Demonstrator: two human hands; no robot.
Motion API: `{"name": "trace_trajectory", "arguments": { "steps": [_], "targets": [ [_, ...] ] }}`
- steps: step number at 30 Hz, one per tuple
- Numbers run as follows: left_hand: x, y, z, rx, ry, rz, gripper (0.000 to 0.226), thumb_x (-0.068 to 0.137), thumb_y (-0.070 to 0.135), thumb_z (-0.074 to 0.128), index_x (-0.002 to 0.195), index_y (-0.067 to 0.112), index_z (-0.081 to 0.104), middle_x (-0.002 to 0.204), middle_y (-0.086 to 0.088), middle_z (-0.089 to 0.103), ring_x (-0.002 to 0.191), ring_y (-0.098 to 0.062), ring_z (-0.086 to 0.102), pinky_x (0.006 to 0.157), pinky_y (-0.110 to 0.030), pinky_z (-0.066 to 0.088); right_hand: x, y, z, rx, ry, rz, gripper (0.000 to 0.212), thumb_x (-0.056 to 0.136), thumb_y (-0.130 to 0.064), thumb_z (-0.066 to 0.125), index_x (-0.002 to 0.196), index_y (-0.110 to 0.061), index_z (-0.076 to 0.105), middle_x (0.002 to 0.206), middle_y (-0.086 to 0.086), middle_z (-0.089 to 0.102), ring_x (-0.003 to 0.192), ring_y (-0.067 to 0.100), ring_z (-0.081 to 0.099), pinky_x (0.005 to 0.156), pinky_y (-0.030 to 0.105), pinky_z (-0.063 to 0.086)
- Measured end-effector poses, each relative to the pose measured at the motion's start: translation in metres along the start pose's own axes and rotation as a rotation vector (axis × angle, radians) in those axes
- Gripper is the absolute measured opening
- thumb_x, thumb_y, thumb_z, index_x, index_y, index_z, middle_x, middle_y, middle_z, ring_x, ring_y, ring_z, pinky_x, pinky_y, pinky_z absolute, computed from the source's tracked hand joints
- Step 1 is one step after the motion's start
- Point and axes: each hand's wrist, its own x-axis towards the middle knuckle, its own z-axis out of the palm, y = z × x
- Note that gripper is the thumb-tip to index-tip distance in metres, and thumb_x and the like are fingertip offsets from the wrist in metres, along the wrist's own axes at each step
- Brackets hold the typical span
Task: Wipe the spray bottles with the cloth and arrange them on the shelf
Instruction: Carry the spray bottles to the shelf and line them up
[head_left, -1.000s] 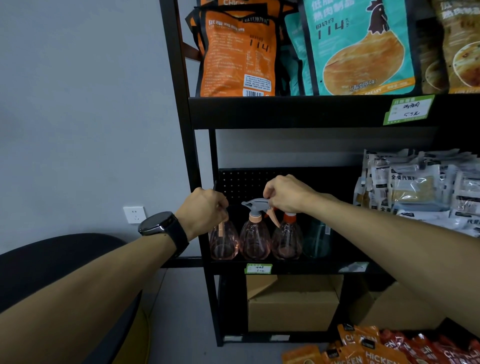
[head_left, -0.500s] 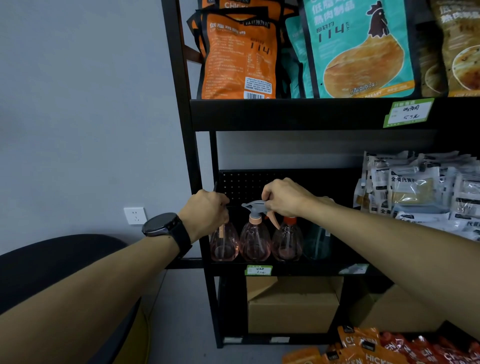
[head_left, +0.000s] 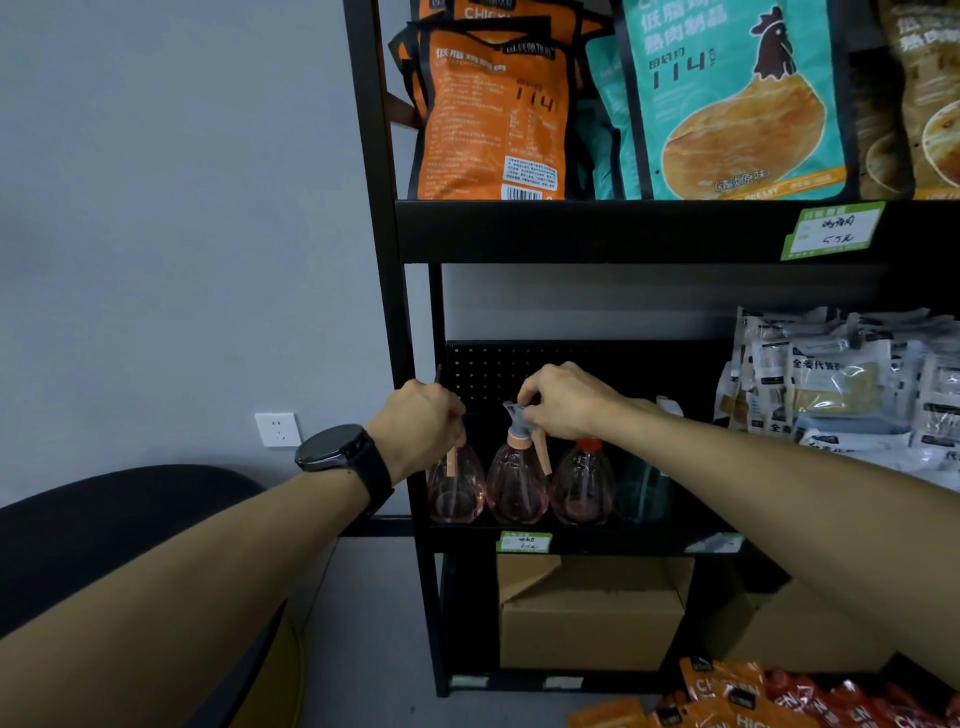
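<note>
Three clear pink teardrop-shaped plastic spray bottles (head_left: 517, 486) stood upright in a row on the black metal shelf (head_left: 571, 535). Right hand (head_left: 563, 400) pinched the middle bottle's grey trigger head; left hand (head_left: 421, 428) was fisted over the leftmost bottle's top, grip unclear.

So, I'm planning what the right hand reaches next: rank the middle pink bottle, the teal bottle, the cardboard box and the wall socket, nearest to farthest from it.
1. Middle pink bottle: its trigger head is in the right hand grip.
2. Teal bottle: just right, same shelf.
3. Cardboard box: shelf below.
4. Wall socket: far left, past the frame.
</note>
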Motion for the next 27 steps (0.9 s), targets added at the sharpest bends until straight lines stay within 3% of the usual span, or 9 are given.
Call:
{"name": "trace_trajectory", "arguments": {
  "steps": [5, 9, 13, 18, 27],
  "targets": [
    [0.000, -0.001, 0.000, -0.015, 0.005, -0.002, 0.023, 0.095, 0.015, 0.053, 0.096, 0.012, 0.076, 0.091, -0.007, 0.074, 0.081, -0.024, 0.066, 0.072, -0.030, 0.054, 0.004, -0.005, 0.003, 0.083, 0.008, 0.073, 0.014, 0.089, -0.017, 0.063, 0.097, -0.010, 0.072, 0.089, 0.007, 0.068, 0.079, 0.021, 0.068, 0.071, 0.034, 0.058],
    [0.000, -0.001, 0.001, -0.016, 0.011, 0.006, 0.023, 0.095, 0.016, 0.053, 0.096, 0.012, 0.076, 0.091, -0.006, 0.074, 0.081, -0.024, 0.066, 0.070, -0.029, 0.052, 0.008, -0.009, 0.006, 0.152, 0.015, 0.144, 0.012, 0.087, -0.016, 0.066, 0.088, -0.006, 0.071, 0.082, 0.008, 0.071, 0.077, 0.022, 0.070, 0.077, 0.037, 0.060],
    [0.000, -0.001, 0.001, -0.012, 0.015, 0.008, 0.023, 0.095, 0.016, 0.054, 0.098, 0.013, 0.076, 0.091, -0.006, 0.073, 0.075, -0.020, 0.061, 0.066, -0.026, 0.047, 0.011, -0.013, 0.006, 0.251, 0.019, 0.233, 0.012, 0.083, -0.014, 0.068, 0.088, -0.004, 0.072, 0.078, 0.010, 0.073, 0.074, 0.023, 0.073, 0.075, 0.038, 0.061],
    [0.002, -0.003, 0.002, -0.003, 0.009, 0.003, 0.022, 0.093, 0.018, 0.056, 0.095, 0.016, 0.077, 0.087, -0.007, 0.074, 0.076, -0.024, 0.065, 0.068, -0.032, 0.054, 0.015, -0.019, 0.010, 0.347, 0.028, 0.314, 0.011, 0.085, -0.008, 0.065, 0.091, -0.001, 0.070, 0.070, 0.012, 0.073, 0.059, 0.018, 0.073, 0.065, 0.032, 0.062],
    [0.002, -0.002, 0.003, 0.001, 0.021, -0.002, 0.021, 0.093, 0.020, 0.057, 0.097, 0.015, 0.077, 0.089, -0.007, 0.074, 0.076, -0.022, 0.065, 0.068, -0.030, 0.055, 0.019, -0.023, 0.013, 0.386, 0.037, 0.346, 0.012, 0.085, -0.004, 0.065, 0.093, 0.004, 0.067, 0.076, 0.016, 0.073, 0.063, 0.023, 0.074, 0.069, 0.035, 0.062]
  ]
}}
